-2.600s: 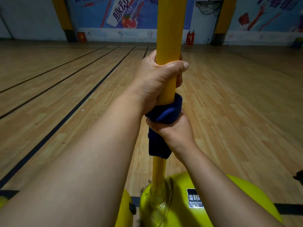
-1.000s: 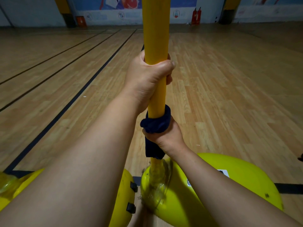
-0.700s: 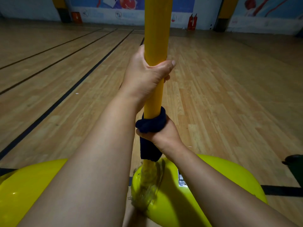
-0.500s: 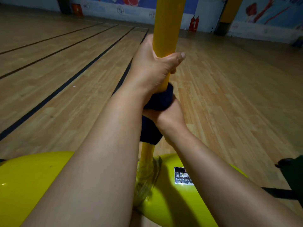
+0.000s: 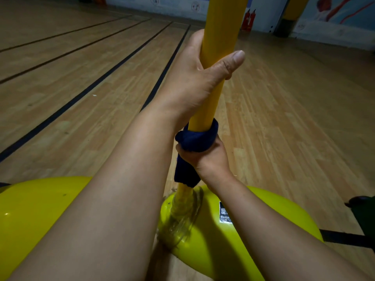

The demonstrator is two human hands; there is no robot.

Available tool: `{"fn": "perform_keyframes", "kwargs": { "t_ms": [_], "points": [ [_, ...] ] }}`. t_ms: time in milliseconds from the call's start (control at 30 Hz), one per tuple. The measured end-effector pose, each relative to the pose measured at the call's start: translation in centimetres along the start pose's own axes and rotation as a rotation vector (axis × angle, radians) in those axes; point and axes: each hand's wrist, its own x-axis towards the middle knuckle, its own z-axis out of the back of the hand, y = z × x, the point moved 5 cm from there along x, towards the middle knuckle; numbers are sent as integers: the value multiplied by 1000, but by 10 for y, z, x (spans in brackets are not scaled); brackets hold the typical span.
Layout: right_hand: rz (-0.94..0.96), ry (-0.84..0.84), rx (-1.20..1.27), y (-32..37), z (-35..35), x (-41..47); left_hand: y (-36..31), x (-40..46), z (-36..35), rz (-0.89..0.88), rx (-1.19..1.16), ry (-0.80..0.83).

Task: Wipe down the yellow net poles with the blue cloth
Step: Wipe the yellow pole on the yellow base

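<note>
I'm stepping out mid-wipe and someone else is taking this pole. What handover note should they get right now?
Left hand: bare grip high on the yellow pole, steadying it.
Right hand: closed on the blue cloth, which is wrapped around the pole low down, just above the yellow base.
Done: cannot tell from this view how much is clean.
Left: slide the cloth along the rest of the pole, including under the left hand, then any other poles.

The bare left hand (image 5: 199, 82) is clenched high on the upright yellow round pole (image 5: 218, 43), thumb laid across its near face and fingers curled behind. Just below, the bare right hand (image 5: 205, 157) is clenched around the dark blue cloth (image 5: 194, 136) wrapped on that pole. Both forearms reach forward, converging.
</note>
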Motion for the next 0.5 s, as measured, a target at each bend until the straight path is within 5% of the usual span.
{"fn": "perform_keyframes", "kwargs": {
  "t_ms": [300,500],
  "points": [
    [-63,62,86,11,4,6,2,-1,-2,25,2,-12],
    [140,50,-17,61,8,22,2,0,-2,28,-15,-2]
  ]
}}
